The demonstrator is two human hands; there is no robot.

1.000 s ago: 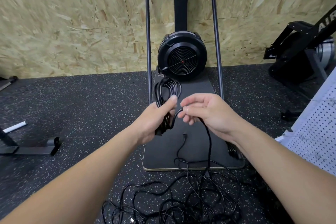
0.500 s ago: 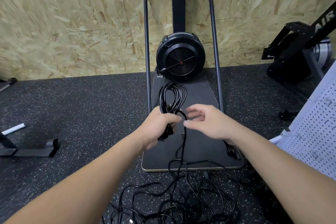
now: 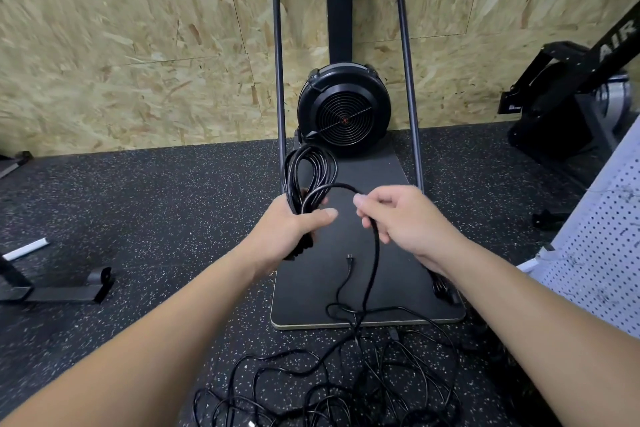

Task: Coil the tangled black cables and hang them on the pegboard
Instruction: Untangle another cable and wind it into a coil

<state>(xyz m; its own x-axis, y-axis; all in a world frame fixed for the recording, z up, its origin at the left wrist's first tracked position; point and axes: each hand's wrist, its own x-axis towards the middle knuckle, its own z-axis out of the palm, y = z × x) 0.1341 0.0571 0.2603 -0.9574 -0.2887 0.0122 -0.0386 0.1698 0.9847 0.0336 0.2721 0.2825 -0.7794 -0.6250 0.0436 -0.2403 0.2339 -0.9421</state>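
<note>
— Left hand?
— Fist closed round coiled loops, thumb laid across, forearm stretched forward
— Right hand?
— Level beside it, slightly apart, fingers curled, pinching one strand

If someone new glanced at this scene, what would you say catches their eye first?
Most striking are the two hands at centre: the left hand grips a coiled black cable, while the right hand pinches its loose strand. Below them a tangle of black cables sprawls on the speckled floor, and behind stands a black fan machine against the chipboard wall.
</note>
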